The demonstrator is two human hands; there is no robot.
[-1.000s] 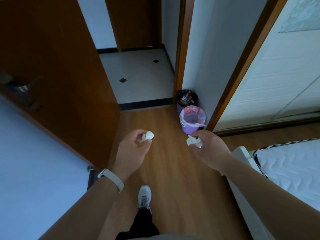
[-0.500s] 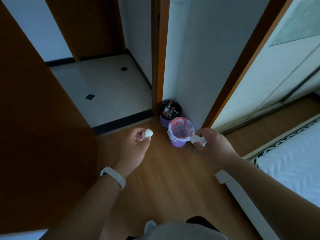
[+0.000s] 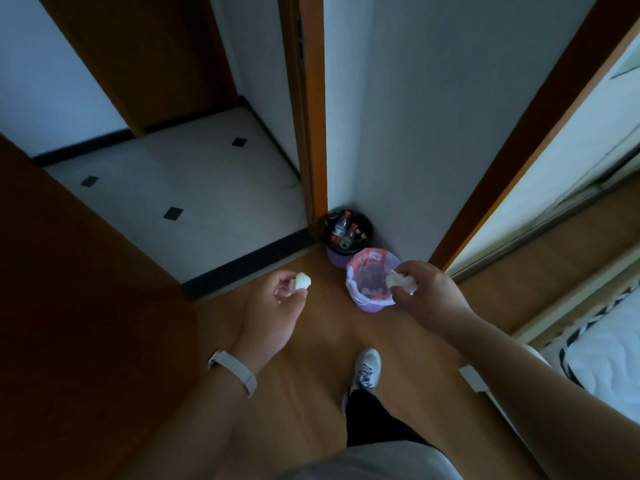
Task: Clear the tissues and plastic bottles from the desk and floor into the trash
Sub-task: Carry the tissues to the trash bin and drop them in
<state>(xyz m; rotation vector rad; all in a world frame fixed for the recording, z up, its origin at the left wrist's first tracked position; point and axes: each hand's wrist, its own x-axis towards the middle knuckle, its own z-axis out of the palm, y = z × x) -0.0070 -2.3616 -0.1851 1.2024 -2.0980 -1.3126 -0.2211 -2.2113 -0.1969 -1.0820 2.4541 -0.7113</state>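
Illumination is dim with a cool cast. The brightest areas are the tiled floor at centre left and the pale panel along the right edge. The open door at lower left sits in deep shadow with almost no surface detail. The left tissue and right tissue register near-white at mid-frame. Wide-angle distortion splays vertical edges outward toward the upper corners. The shoe at lower centre appears soft and slightly smeared.
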